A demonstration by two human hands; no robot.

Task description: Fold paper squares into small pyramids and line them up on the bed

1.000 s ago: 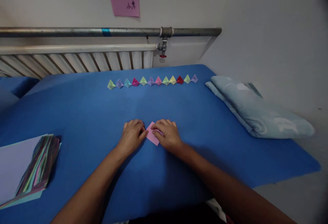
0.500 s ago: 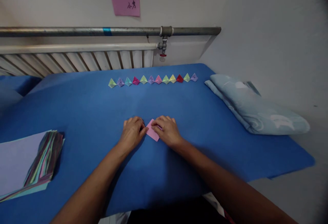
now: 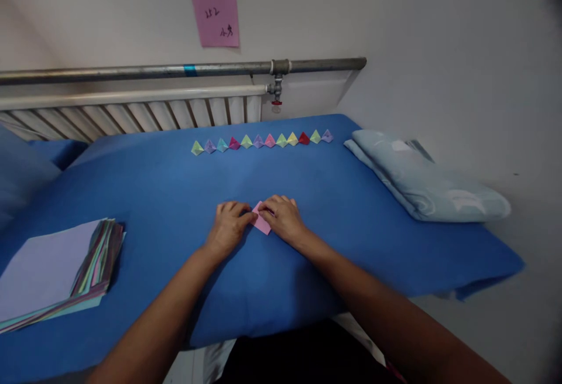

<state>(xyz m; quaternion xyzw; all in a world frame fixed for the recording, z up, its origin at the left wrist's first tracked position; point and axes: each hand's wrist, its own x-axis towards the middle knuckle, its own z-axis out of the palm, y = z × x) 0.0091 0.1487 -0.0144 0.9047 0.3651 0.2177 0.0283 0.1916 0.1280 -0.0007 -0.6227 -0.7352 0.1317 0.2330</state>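
Note:
A small folded square of pink paper (image 3: 262, 224) lies on the blue-covered table, turned so that one corner points toward me. My left hand (image 3: 229, 226) pinches its left edge, thumb on top. From the right, my right hand (image 3: 281, 218) presses thumb and fingertips onto its upper right part and covers that side. Both thumbs nearly meet near the upper middle of the paper. The finer folds under my fingers are hidden.
Several folded paper pieces (image 3: 257, 141) in mixed colours stand in a row toward the back. A stack of coloured paper (image 3: 48, 261) lies at left, a folded light-blue cloth (image 3: 425, 179) at right. Behind the table (image 3: 153, 191) are a radiator (image 3: 175, 113) and a metal pipe (image 3: 132, 72).
The view has shifted, showing more of the wall. My left thumb has moved farther over the pink paper, toward the right thumb. Both hands stay on the paper.

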